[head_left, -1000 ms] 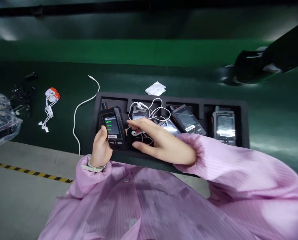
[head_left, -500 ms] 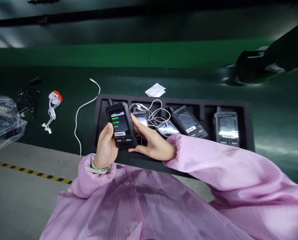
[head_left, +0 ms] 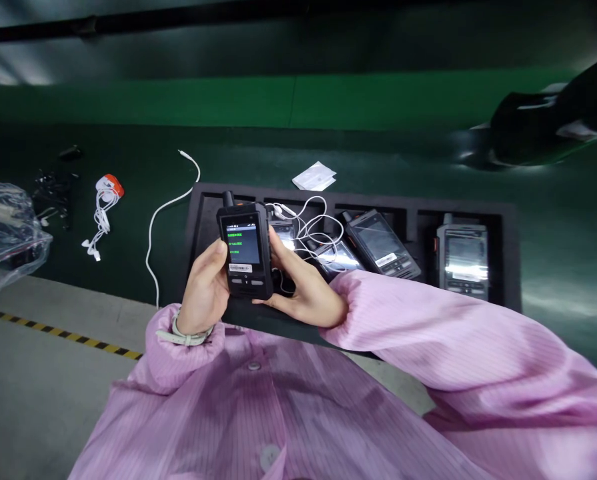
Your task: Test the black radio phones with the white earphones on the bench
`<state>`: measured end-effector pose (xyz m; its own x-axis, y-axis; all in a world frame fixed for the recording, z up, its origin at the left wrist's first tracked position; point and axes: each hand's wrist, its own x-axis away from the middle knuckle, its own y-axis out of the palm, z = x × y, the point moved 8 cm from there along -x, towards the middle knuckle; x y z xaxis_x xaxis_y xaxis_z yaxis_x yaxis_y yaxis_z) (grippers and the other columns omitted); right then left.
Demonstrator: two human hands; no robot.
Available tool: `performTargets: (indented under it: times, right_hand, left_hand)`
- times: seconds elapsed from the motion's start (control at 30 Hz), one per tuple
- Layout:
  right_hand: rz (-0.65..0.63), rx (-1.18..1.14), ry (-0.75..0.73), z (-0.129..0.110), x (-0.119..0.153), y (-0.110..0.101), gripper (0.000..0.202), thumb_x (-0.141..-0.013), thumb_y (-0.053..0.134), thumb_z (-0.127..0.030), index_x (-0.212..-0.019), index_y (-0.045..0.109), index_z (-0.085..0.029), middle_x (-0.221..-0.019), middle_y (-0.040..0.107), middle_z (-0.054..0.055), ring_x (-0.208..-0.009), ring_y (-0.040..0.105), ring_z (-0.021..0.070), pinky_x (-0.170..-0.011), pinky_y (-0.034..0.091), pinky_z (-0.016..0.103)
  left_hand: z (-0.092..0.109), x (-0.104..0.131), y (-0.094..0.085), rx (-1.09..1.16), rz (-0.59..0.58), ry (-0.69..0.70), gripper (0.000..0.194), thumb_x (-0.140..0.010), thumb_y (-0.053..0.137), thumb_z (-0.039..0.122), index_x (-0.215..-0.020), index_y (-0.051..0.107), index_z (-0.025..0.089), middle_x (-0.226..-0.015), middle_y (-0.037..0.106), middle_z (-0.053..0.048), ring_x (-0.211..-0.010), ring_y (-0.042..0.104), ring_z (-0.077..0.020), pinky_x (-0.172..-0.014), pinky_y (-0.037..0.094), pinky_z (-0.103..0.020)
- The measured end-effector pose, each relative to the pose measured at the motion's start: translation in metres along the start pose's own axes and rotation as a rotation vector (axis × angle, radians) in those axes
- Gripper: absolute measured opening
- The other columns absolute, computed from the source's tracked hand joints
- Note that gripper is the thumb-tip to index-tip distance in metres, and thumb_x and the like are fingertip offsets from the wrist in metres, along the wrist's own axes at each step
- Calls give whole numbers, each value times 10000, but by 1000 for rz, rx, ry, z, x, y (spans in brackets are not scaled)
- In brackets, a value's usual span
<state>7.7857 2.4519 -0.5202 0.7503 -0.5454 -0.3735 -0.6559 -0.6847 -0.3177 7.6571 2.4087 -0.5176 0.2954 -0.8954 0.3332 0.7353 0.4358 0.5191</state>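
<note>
A black handheld radio (head_left: 248,288) with a stubby antenna is held up over the tray, its lit screen showing green lines of text. My left hand (head_left: 203,287) is closed round its left side, thumb against the edge by the screen. On the opposite side my right hand (head_left: 303,287) grips the radio too, fingers along its right edge and thumb near the lower corner. Fingertips behind the body are hidden. Just beyond my right hand, white earphones (head_left: 318,233) lie tangled over radios in the tray.
The black foam tray (head_left: 509,267) also holds a tilted radio (head_left: 381,241) and an upright one (head_left: 462,257). A folded paper (head_left: 314,177) lies behind it. Leftward are a white cable (head_left: 153,233), bundled earphones (head_left: 101,213) and a plastic bag (head_left: 11,233). A dark cylindrical object (head_left: 528,130) juts in at right.
The radio has turned slightly more upright between my hands. The view has shifted a little, and both hands keep their hold.
</note>
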Motion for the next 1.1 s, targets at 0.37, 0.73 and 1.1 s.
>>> performTargets:
  times: [0.37, 0.73, 1.1]
  right_hand:
    - [23, -17, 35, 3, -4, -1, 1139, -891, 756, -486, -1668, -54, -290, -1652, 390, 152, -1392, 573, 302, -1105, 552, 455]
    - [47, 3, -31, -2, -4, -3, 1114, -898, 764, -439, -1671, -25, -295, -1640, 412, 149, -1421, 547, 295, -1089, 566, 434]
    - [-7, -34, 59, 5, -3, 0, 1097, -923, 730, -411, -1669, -63, -274, -1679, 342, 141, -1494, 461, 302, -1174, 494, 482]
  left_hand:
    - [7, -1, 9, -42, -12, 45, 195, -890, 736, 372, -933, 773, 185, -1035, 792, -67, -1141, 719, -264, -979, 582, -355]
    - [4, 0, 9, -27, -37, 56, 210, -939, 678, 376, -985, 779, 198, -1064, 789, -60, -1124, 722, -246, -970, 586, -342]
    - [6, 3, 11, -39, -17, 69, 216, -915, 709, 373, -1013, 777, 193, -1112, 780, -72, -1174, 704, -260, -1002, 576, -353]
